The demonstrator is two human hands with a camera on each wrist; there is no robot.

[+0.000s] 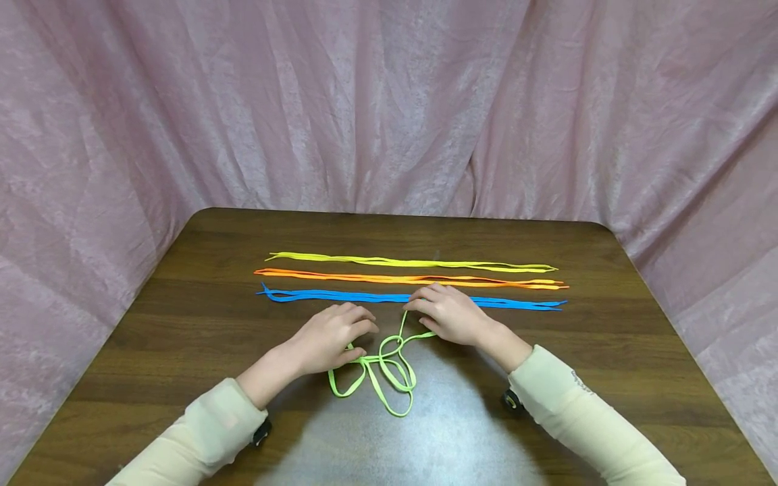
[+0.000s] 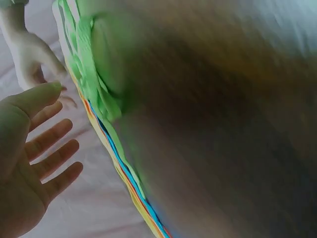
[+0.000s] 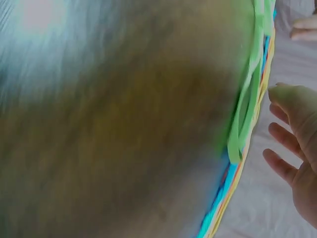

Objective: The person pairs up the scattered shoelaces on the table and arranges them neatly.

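A light green shoelace [image 1: 369,360] lies in loose overlapping loops near the table's middle. My left hand [image 1: 331,337] hovers at its left side, with the fingers spread and loosely bent in the left wrist view. Over the lace's upper right ends is my right hand [image 1: 450,314], partly hiding them and part of the blue laces [image 1: 340,295] behind. In the right wrist view its fingers [image 3: 282,166] are relaxed, with nothing between them. Whether either hand touches the green lace [image 2: 89,54] cannot be told.
Beyond the blue laces, orange laces [image 1: 340,275] and yellow laces [image 1: 401,262] stretch straight across the brown wooden table [image 1: 170,290]. A pink curtain [image 1: 389,108] hangs around the far edge and sides. Dark devices sit under both wrists.
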